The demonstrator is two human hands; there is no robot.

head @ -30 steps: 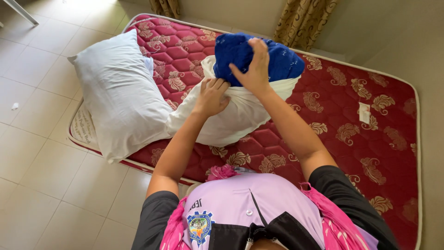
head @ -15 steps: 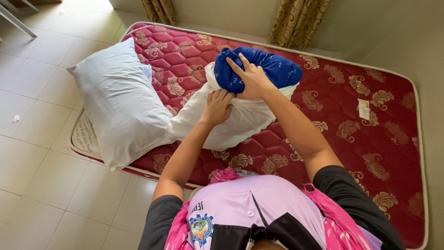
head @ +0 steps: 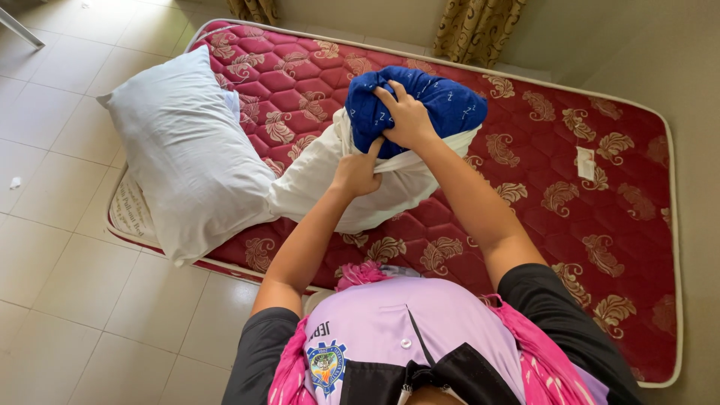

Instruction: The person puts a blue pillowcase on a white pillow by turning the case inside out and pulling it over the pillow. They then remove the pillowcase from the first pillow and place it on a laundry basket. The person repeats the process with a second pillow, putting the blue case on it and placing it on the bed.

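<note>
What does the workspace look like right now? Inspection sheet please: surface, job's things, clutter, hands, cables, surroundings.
Surface: red patterned mattress lying on the tiled floor.
Job's things: blue cloth bunched at the mouth of a white pillow lying on the mattress.
Clutter: second white pillow hanging over the mattress's edge; small white tag on the mattress.
Hands: left hand grips the white fabric at the opening; right hand is closed on the blue cloth.
Cables: nothing seen.
Surroundings: curtains at the far wall; small white scrap on the floor.
</note>
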